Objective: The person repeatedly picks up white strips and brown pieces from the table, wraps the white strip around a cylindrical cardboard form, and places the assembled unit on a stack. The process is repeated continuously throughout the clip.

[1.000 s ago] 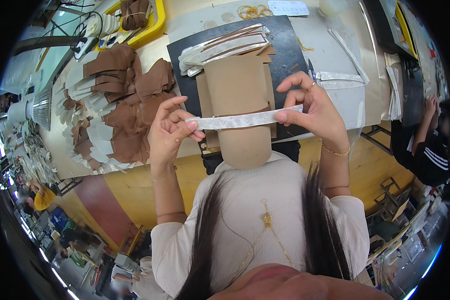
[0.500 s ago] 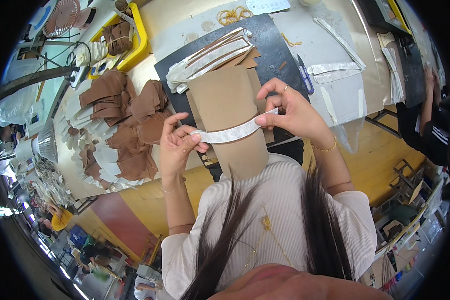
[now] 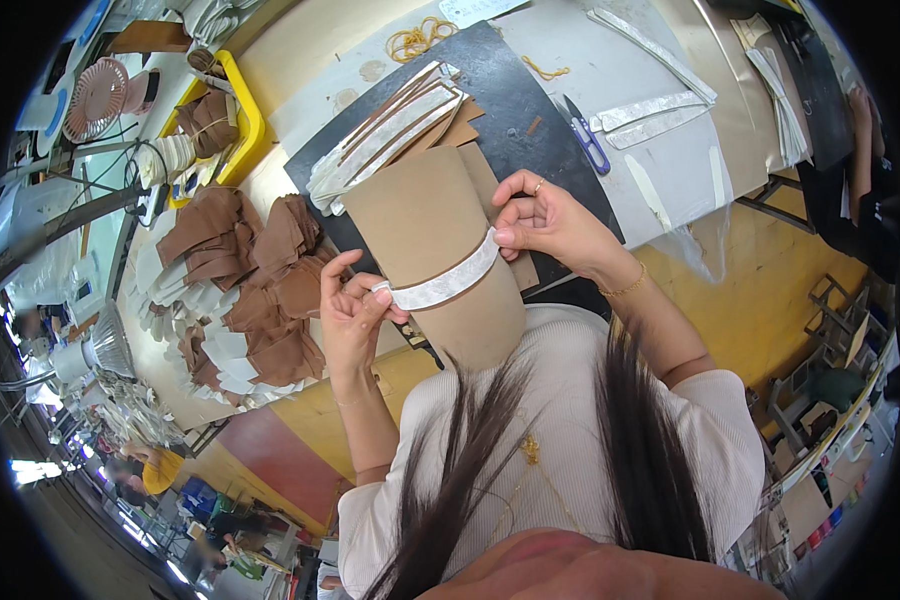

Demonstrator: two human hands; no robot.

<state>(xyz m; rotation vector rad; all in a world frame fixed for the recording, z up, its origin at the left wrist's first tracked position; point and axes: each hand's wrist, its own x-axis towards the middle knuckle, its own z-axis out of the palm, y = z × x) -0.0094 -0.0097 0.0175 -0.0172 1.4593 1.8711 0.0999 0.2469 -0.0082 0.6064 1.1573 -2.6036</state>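
Note:
A tall brown cardboard piece [image 3: 425,235] stands curved in front of my chest over a black mat [image 3: 530,100]. A white strip [image 3: 450,282] runs across its middle. My left hand [image 3: 355,315] pinches the strip's left end. My right hand [image 3: 550,220] pinches its right end against the cardboard's edge. Behind the cardboard lies a stack of white and brown curved strips [image 3: 390,135].
Heaps of folded brown pieces [image 3: 260,270] lie to the left, with a yellow tray [image 3: 245,110] beyond. Blue-handled snips [image 3: 585,140], loose white strips [image 3: 650,110] and rubber bands [image 3: 420,38] lie at the back. Another person [image 3: 860,170] sits at far right.
The view has swung, so the table appears tilted. The white strip now bends around the cardboard instead of lying straight, and both hands have come closer together.

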